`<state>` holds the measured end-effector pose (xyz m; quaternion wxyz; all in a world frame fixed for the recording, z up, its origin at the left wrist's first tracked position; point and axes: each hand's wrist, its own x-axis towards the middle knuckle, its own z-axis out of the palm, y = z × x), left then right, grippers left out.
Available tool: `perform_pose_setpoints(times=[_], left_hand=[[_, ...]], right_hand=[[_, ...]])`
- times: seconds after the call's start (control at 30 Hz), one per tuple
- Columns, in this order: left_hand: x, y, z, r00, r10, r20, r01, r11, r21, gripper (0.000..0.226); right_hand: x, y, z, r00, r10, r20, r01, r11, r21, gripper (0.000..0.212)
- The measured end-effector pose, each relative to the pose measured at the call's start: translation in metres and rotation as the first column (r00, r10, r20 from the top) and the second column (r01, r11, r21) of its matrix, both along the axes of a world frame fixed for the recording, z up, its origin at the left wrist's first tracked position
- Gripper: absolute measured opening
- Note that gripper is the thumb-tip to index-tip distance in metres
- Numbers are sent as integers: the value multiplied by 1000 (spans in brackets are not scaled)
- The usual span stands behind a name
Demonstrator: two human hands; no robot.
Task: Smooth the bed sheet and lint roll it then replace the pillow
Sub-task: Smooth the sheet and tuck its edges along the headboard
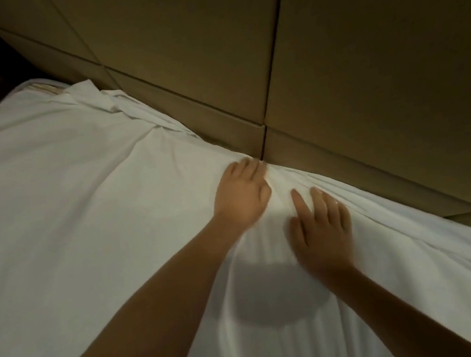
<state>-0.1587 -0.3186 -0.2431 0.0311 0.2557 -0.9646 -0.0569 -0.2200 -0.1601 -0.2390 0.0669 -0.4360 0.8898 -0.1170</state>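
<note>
We find the sheet [69, 213] open and bare from 7 to 10 o'clock, free room for either hand. The padded headboard [332, 62] walls off 12 through 3 o'clock, meeting the bed along a tight seam. Our left hand [241, 197] sits at that seam, our right hand [322, 228] just beside it. Bunched folds [48, 93] crowd 11 o'clock.

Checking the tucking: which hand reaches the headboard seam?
The left hand; its fingers touch the sheet at the headboard, while the right hand lies flat, lower.
</note>
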Motion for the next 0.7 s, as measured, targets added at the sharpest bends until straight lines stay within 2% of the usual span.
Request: perform_pose_setpoints(times=[0.1,0.13,0.23,0.33,0.43,0.5,0.53,0.6,0.63,0.7], left_hand=[[-1,28,-2,995,-96,-17,96,995,28,49],[-5,32,2,993,-118,31,116,991,63,54],[-22,27,14,935,-199,295,178,979,98,76],[-47,20,19,892,-192,409,149,980,134,54],[-75,19,21,826,-217,520,143,973,179,47],[-83,19,17,798,-212,565,148,976,158,48],[-82,22,15,798,-197,570,137,980,146,48],[-73,32,10,859,-132,494,87,990,112,49],[-66,41,8,916,-80,393,56,996,74,52],[-52,60,9,984,-5,178,-3,999,46,54]], right_hand=[[-11,0,-9,992,-88,-89,91,995,28,57],[-14,-5,-9,990,-110,-87,114,993,44,57],[-25,-20,-8,993,-114,-25,116,988,105,54],[-47,-32,-6,991,-99,95,88,990,114,51],[-65,-29,-16,988,102,-114,-93,992,84,35],[-70,-22,-21,978,125,-165,-128,992,-10,30],[-71,-19,-26,979,108,-174,-123,989,-77,30],[-64,-11,-26,997,67,-31,-71,983,-169,34],[-60,-2,-20,998,56,34,-49,982,-183,36],[-54,26,-14,1000,-5,-13,3,988,-153,42]])
